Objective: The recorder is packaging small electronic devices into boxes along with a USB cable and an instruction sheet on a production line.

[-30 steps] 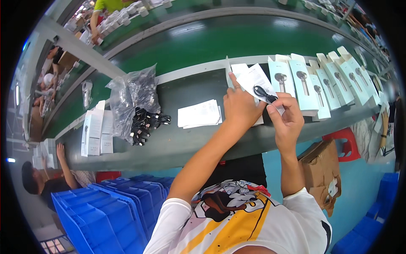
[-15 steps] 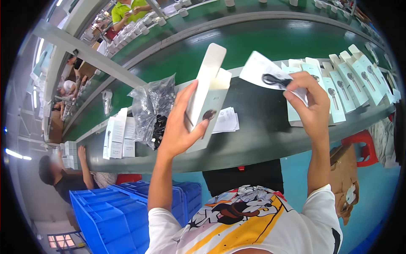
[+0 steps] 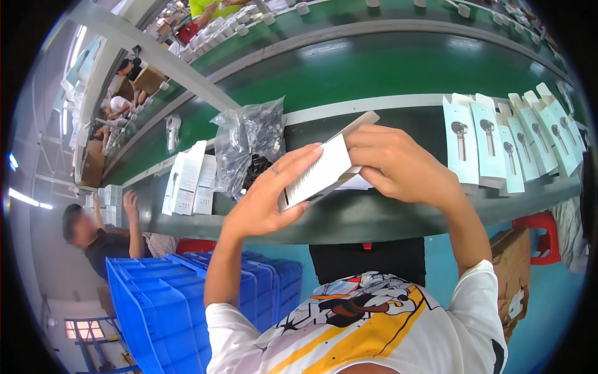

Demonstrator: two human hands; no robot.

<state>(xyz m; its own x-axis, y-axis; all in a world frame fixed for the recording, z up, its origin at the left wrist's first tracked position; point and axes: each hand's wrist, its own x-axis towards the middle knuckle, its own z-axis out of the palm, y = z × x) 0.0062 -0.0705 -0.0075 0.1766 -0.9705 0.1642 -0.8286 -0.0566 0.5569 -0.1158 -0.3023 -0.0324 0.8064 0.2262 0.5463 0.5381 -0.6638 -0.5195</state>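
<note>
My left hand [image 3: 265,196] is wrapped round a small white carton [image 3: 321,171], which lies tilted with a printed side facing up. At the carton's open end, beside a raised flap, is my right hand [image 3: 402,163], its fingers bent and pressed together. Whatever those fingers hold is hidden by the hand and the carton; neither leaflet nor black cable shows there. Partly covered by the carton, white leaflets [image 3: 356,183] lie on the dark worktop. Left of my hands sits a clear plastic bag [image 3: 249,134] with black cables [image 3: 255,168] at its mouth.
Several open-topped pale cartons [image 3: 460,140] stand in a row at the right. More white cartons [image 3: 187,181] stand at the left. Beyond runs a green conveyor belt [image 3: 349,68]. Blue crates [image 3: 162,299] stand below at the left, near a seated person [image 3: 115,246].
The carton has been tipped over toward the right. My right hand has moved left to its open end, and the leaflet and black cable it held are out of sight.
</note>
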